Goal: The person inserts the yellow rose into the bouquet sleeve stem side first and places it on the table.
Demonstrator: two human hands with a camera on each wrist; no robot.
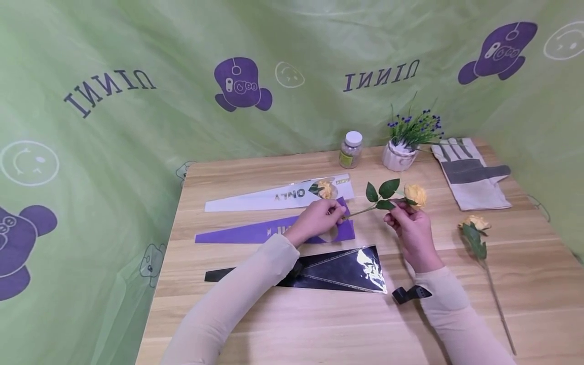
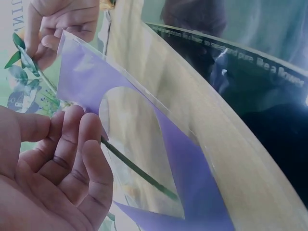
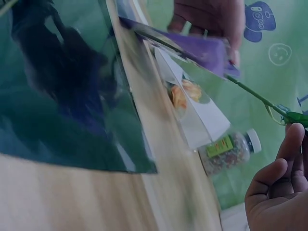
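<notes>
A yellow artificial rose (image 1: pixel 416 194) with green leaves is held by my right hand (image 1: pixel 416 237), thumb and fingers pinching it just below the bloom. Its stem (image 2: pixel 139 168) runs left into the purple flower sleeve (image 1: pixel 237 234), showing through the sleeve's clear window in the left wrist view. My left hand (image 1: pixel 318 218) pinches the sleeve's wide open end, lifting one edge off the table. Behind it lies a white sleeve (image 1: pixel 242 202) with a yellow rose (image 1: pixel 325 189) inside. Nearer me is a flat black sleeve (image 1: pixel 342 268), partly covered by my left forearm.
Another yellow rose (image 1: pixel 475 223) lies on the wooden table (image 1: pixel 319 324) at the right, stem towards me. Along the back stand a lidded jar (image 1: pixel 351 151) and a white pot (image 1: pixel 398 157) of purple flowers. Grey-and-white gloves (image 1: pixel 472 175) lie beside the pot. Green curtain surrounds the table.
</notes>
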